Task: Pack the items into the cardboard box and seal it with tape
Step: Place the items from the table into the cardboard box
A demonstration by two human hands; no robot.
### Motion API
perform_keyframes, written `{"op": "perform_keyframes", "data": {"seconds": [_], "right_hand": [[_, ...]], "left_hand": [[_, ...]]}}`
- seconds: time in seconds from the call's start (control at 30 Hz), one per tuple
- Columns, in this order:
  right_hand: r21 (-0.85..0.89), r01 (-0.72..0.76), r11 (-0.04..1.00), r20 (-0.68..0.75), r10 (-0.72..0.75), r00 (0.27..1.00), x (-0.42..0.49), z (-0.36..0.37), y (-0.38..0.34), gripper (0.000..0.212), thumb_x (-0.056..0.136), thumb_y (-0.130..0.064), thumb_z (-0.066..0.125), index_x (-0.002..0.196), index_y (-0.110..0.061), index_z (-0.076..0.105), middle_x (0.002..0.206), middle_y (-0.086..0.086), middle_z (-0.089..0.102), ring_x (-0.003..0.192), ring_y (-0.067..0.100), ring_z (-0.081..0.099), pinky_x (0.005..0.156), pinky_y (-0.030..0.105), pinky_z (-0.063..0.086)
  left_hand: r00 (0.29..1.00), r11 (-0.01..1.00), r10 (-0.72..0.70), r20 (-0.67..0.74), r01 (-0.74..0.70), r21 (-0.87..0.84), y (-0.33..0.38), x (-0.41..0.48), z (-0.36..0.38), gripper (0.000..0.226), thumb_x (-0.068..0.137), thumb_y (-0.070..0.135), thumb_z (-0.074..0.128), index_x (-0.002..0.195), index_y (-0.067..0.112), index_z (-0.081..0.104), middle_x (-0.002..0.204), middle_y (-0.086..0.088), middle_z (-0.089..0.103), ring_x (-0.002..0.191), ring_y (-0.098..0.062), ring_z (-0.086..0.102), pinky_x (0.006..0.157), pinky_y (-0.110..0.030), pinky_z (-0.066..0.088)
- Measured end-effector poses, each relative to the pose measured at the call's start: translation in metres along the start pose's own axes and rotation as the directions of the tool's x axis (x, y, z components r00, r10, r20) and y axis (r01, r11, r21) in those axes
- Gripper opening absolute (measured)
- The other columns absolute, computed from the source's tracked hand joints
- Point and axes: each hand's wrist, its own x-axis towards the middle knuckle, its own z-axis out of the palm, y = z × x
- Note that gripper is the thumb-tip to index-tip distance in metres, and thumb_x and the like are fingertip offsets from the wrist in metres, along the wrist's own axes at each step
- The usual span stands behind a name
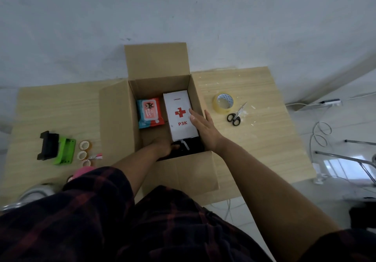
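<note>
An open cardboard box (114,119) stands on the wooden table, flaps spread. Inside lie a white first-aid box (180,115) marked P3K with a red cross, and a blue and red wipes pack (150,113) to its left. My right hand (203,125) rests on the right edge of the first-aid box, fingers straight, thumb outside the carton wall. My left hand (162,147) reaches into the near end of the carton, touching a dark item (193,148); its fingers are partly hidden. A roll of clear packing tape (222,103) lies right of the carton.
Black-handled scissors (236,115) lie by the tape roll. Left of the carton sit a black and green plastic part (57,147) and three small tape rolls (84,151). A pink object (81,172) is at the near left edge. Cables hang off the table's right side.
</note>
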Motion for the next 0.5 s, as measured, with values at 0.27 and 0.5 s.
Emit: {"op": "perform_keyframes", "data": {"seconds": [0.27, 0.5], "right_hand": [[-0.052, -0.018, 0.999, 0.002, 0.018, 1.0, -0.002, -0.002, -0.003, 0.074, 0.098, -0.082, 0.038, 0.164, -0.049, 0.027, 0.176, -0.018, 0.011, 0.16, 0.008, -0.022, 0.131, 0.054, -0.001], [-0.184, 0.052, 0.981, -0.061, -0.064, 0.996, -0.001, 0.001, 0.0, 0.075, 0.1, -0.069, 0.053, 0.165, -0.04, 0.03, 0.175, -0.014, 0.022, 0.162, 0.013, -0.016, 0.132, 0.053, 0.007]], "left_hand": [[0.97, 0.969, -0.154, -0.187, 0.111, -0.222, 0.005, 0.009, 0.01, 0.03, 0.099, 0.027, 0.07, 0.128, 0.03, 0.061, 0.118, -0.003, 0.068, 0.104, -0.026, 0.067, 0.102, -0.048, 0.055], [0.994, 0.998, -0.036, -0.101, 0.041, 0.053, 0.019, -0.019, -0.004, 0.051, 0.099, 0.027, 0.071, 0.147, 0.029, 0.054, 0.132, -0.004, 0.065, 0.111, -0.024, 0.064, 0.1, -0.039, 0.054]]}}
